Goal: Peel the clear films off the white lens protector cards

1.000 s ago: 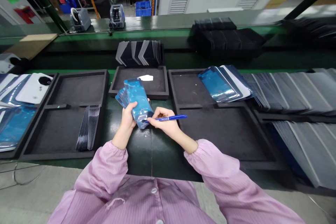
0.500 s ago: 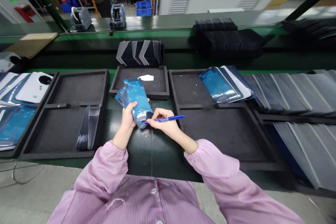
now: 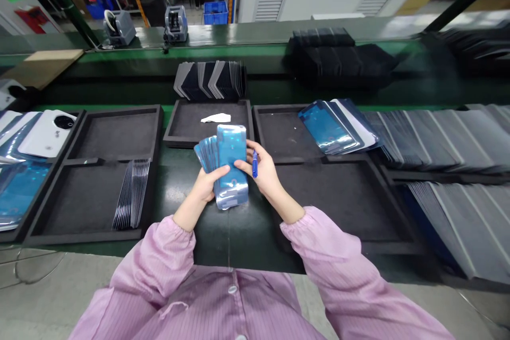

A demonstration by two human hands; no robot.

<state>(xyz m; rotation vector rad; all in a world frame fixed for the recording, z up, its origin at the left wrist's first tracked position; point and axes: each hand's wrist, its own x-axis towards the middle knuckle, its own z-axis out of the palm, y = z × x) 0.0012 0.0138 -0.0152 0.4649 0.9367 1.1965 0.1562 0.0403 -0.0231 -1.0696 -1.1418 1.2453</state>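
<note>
A fanned stack of blue film-covered phone-sized panels (image 3: 206,153) is gripped by my left hand (image 3: 207,183), its thumb lying across the front. The foremost panel (image 3: 231,151) stands nearly upright, with a clear glossy strip along its bottom. My right hand (image 3: 263,167) is closed at that panel's right edge, thumb on its face and fingers behind. A blue pen (image 3: 255,163) is tucked in the same hand, pointing toward the camera. Both hands are above the dark green tabletop (image 3: 215,239).
Left, a black tray (image 3: 85,236) holds a row of thin panels (image 3: 133,194). A small tray (image 3: 183,138) ahead has a white scrap (image 3: 216,118). At right, film-covered sheets (image 3: 334,127) lie on another tray (image 3: 311,160), beside rows of grey sheets (image 3: 442,138). Tape dispensers (image 3: 176,24) stand behind.
My right hand has moved up from the front panel's lower end to its right edge, and the pen has swung round. The front panel has turned more upright, shifting right.
</note>
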